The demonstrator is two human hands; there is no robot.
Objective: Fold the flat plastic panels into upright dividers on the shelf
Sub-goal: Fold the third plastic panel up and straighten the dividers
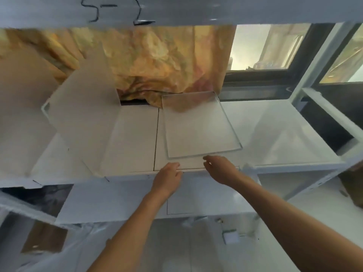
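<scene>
Clear plastic panel (200, 124) lies flat on the shelf (133, 138), right of the centre seam, near edge just ahead of both hands. Looks thin, light, stiff, probably slick; edges hard to see. Best hold: near edge, thumb under, fingers on top. Left hand (169, 178) rests at the shelf lip, grip loose, empty. Right hand (220, 169) hovers just short of the panel's front edge, grip half-open, not touching. Frosted panel (84, 112) on the left is already upright.

White shelf (135, 134) — clear flat panel (200, 128) on it, upright panel (84, 114) left.
</scene>
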